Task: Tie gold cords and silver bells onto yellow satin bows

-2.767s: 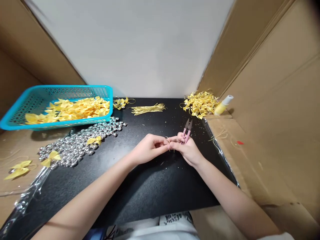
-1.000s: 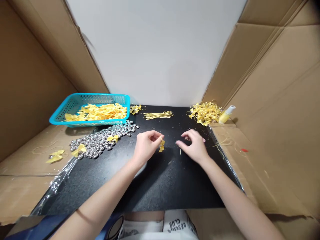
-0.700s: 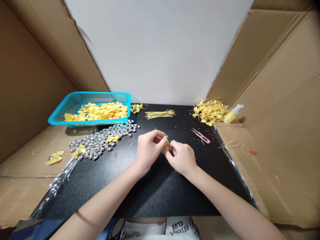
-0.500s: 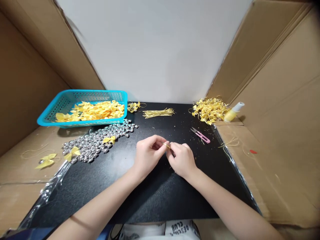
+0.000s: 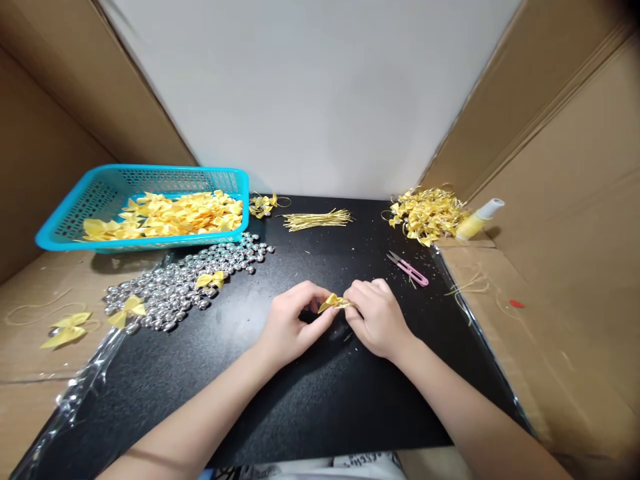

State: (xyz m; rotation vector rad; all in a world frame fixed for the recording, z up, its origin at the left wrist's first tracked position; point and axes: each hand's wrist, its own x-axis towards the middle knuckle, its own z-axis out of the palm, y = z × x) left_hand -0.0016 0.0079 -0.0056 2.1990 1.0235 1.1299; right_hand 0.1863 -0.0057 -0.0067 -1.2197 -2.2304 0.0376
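Between both hands, over the middle of the black tabletop (image 5: 280, 407), is a small yellow ribbon bow (image 5: 332, 303). My left hand (image 5: 295, 320) is closed, pinching the bow's left side between thumb and fingertips. At the bow's right end my right hand (image 5: 377, 317) is closed too, its fingers curled and pressed together. What exactly the right fingertips grip is partly hidden, but the bow runs into them. Left of my hands lie many silver beads (image 5: 175, 287), with loose yellow bows (image 5: 211, 279) on top of them.
A turquoise basket (image 5: 143, 244) of yellow bows stands at the back left. Gold ties (image 5: 318, 219) lie at the back middle. Finished-looking bows (image 5: 427, 212) are piled at the back right beside a glue-like bottle (image 5: 480, 220). Pink thread snips (image 5: 409, 269) lie right. Cardboard walls (image 5: 565, 200) flank the table.
The bow, mostly hidden by my fingers before, now shows between them. My hands have moved slightly apart. The view has shifted a little.
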